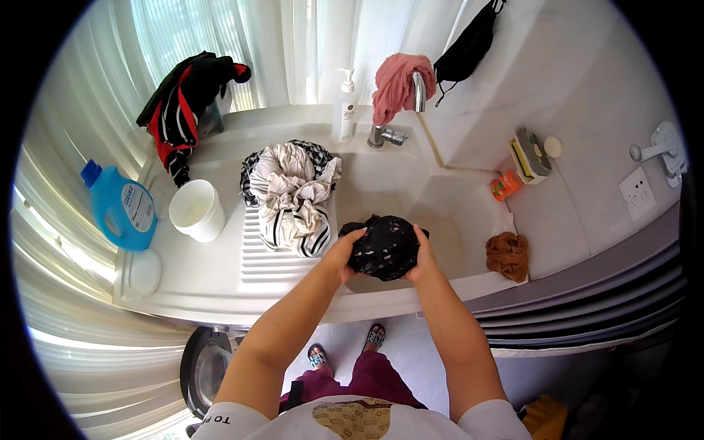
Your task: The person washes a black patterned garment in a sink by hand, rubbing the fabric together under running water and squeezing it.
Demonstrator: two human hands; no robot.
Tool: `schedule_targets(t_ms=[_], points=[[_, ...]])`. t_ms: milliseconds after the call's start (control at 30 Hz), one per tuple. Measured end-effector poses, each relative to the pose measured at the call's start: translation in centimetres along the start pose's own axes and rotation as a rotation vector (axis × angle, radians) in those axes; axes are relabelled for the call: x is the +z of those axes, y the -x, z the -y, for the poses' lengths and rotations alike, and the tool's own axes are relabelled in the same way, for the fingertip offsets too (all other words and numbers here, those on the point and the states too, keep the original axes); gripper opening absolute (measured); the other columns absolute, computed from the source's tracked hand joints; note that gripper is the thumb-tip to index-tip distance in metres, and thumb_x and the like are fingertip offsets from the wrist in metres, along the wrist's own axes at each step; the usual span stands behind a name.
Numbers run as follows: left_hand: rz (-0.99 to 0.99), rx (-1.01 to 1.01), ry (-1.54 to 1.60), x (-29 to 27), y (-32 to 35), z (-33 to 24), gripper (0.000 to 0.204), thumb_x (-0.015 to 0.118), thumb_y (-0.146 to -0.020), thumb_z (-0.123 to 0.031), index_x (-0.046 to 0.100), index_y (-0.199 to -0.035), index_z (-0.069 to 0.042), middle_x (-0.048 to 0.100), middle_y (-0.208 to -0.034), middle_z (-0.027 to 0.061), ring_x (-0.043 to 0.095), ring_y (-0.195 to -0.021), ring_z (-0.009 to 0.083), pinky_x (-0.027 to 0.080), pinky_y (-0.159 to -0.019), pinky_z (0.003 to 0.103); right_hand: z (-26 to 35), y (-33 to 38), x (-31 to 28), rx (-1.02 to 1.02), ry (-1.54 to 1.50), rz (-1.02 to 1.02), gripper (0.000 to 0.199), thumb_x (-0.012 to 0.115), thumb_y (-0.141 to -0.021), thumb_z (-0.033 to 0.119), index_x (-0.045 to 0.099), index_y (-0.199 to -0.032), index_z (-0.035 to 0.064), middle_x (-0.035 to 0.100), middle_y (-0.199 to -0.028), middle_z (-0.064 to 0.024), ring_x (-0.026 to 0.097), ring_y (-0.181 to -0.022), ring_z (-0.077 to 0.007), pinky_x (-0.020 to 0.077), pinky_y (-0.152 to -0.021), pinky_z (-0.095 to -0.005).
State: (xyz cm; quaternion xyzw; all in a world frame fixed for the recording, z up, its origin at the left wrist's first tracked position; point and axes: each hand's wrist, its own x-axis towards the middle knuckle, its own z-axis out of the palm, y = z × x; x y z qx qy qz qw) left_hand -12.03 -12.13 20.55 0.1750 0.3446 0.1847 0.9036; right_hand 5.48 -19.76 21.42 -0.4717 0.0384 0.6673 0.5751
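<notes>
I hold a wadded black cloth with small pale spots (384, 246) over the white sink basin (440, 209). My left hand (343, 253) grips its left side and my right hand (423, 255) grips its right side, squeezing it between them. Just left of it, a heap of wrung cream and black-striped laundry (293, 194) lies on the ribbed washboard (268, 257).
A white tub (196, 210) and a blue detergent bottle (121, 207) stand at the left, a round white lid (144, 272) nearby. A pump bottle (345, 106), a tap (385, 136) with a pink cloth (400, 84), an orange container (506, 185) and a brown rag (507, 255) surround the basin.
</notes>
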Motion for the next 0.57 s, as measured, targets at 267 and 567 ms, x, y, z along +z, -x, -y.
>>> schedule_targets(t_ms=[267,567], points=[[0.08,0.053,0.072,-0.7,6.3,0.6,0.044,0.062,-0.083,-0.03,0.053,-0.119,-0.007,0.06,-0.115,0.0133,0.06,-0.102,0.0312,0.048,-0.087,0.053,-2.6,4.6,1.4,-0.169,-0.059,0.138,0.058,0.053,-0.082,0.059,0.057,-0.12,0.0156,0.056,-0.124,-0.0103,0.053,-0.114,-0.034,0.0415,-0.093,-0.0591],[0.077,0.496,0.145,-4.7,19.9,3.8,0.058,0.068,-0.081,-0.022,0.044,-0.129,-0.001,0.058,-0.119,0.0144,0.057,-0.109,0.0282,0.044,-0.096,0.041,-11.2,9.7,6.8,-0.396,0.001,0.491,0.061,0.055,-0.083,0.057,0.054,-0.124,0.012,0.055,-0.126,-0.0099,0.052,-0.117,-0.0279,0.0403,-0.1,-0.0472]])
